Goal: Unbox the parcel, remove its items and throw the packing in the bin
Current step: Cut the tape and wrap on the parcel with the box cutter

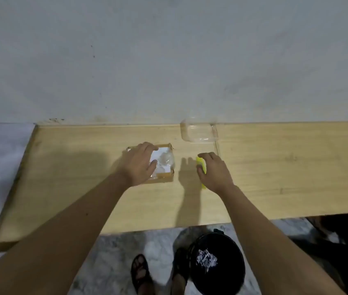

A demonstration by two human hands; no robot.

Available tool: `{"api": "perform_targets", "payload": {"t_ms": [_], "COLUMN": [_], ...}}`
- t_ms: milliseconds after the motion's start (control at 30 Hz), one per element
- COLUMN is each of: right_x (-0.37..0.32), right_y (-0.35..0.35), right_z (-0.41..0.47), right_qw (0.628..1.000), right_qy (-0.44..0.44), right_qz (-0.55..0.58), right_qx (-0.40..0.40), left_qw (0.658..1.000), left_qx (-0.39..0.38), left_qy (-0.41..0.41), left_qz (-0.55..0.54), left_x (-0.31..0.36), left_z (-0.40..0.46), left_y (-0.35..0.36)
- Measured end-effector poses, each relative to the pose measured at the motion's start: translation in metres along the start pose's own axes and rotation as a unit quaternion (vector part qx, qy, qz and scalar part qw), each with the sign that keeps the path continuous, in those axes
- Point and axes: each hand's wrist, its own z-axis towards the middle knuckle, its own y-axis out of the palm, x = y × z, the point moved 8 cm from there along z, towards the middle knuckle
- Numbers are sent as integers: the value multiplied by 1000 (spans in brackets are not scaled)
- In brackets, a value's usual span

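- Head view shows the wooden table (pixel 275 167) across mid-frame, its near edge low in the picture, with bare wood on the right and lower left.
- Clear plastic container (pixel 199 131) sits by the wall; black bin (pixel 217 262) with crumpled packing stands on the floor at lower centre.
- Left hand (pixel 140 165) rests spread on the cardboard parcel (pixel 162 165) at centre.
- Right hand (pixel 214 172) curls around a yellow cutter (pixel 201 165) just right of it.
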Motion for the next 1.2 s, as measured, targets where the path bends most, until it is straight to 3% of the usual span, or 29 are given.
{"api": "perform_targets", "payload": {"t_ms": [200,567,733,900,1000,1200], "right_x": [44,60,47,15,-6,-25], "right_y": [57,95,87,87,84,74], "right_z": [-11,2,-1,-6,-8,-18], "right_qw": [996,973,934,836,802,790], "right_qy": [66,164,205,215,174,133], "right_qz": [6,155,289,495,560,590], "right_qx": [-52,-50,-50,-96,-114,-105], "left_qw": [997,999,999,999,999,998], "left_qx": [36,32,24,39,41,52], "left_qy": [75,20,14,12,15,20], "left_qz": [4,-23,-21,-19,-15,-9], "left_x": [-13,-19,-24,-22,-23,-24], "left_z": [14,25,26,23,22,21], "left_y": [43,70,76,76,77,79]}}
